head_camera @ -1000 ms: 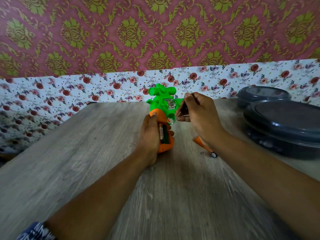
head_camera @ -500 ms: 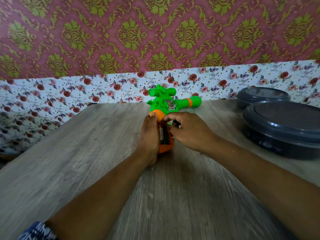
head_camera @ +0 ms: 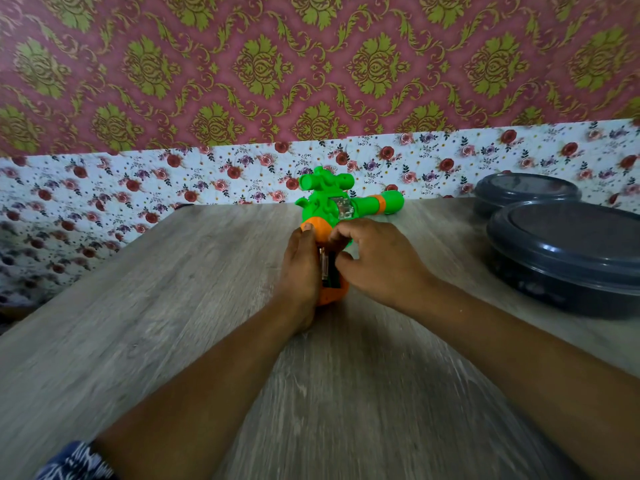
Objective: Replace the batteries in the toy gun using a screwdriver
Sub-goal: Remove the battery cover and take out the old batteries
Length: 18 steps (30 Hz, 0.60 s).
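My left hand [head_camera: 300, 271] grips the orange handle of the toy gun [head_camera: 332, 211], holding it steady on the worktop [head_camera: 173, 306]; the green body and barrel lie just beyond my fingers, the barrel pointing off to the right. My right hand [head_camera: 377, 261] sits against the other side of the handle, thumb and forefinger curled in over the open battery compartment [head_camera: 327, 268]. I think they are pinching or pressing a battery there, though the fingertips hide whether anything is between them. The compartment cover is off, so the unscrewing looks done. A metal-cased cell shows in the slot; I can't say if it is old or new. As I judge it, I am midway: seating or pulling cells now, with the cover and screw still to go back. No screwdriver shows. Two dark lidded containers [head_camera: 568, 251] stand well right of my right hand.
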{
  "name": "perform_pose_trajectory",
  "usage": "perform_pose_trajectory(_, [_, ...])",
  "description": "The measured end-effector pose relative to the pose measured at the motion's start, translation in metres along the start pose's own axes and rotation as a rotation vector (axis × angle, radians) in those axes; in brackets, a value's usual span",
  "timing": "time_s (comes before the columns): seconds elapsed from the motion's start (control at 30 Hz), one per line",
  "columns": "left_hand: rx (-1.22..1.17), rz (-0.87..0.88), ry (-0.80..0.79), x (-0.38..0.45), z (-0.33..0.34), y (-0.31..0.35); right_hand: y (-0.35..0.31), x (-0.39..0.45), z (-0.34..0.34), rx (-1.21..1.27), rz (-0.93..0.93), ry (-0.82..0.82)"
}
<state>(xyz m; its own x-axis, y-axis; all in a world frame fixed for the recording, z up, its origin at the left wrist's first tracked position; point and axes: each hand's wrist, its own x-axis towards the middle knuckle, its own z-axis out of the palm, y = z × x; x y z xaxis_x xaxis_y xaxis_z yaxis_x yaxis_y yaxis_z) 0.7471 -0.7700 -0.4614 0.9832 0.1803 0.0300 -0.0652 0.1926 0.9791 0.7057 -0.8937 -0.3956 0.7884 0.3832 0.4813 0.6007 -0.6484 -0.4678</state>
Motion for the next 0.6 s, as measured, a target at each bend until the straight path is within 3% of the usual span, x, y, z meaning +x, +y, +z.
perform_pose_trajectory(0.6, [-0.016,0.035,0.006,-0.011,0.005,0.008,-0.001,0.0,0.0,-0.012,-0.017,0.047])
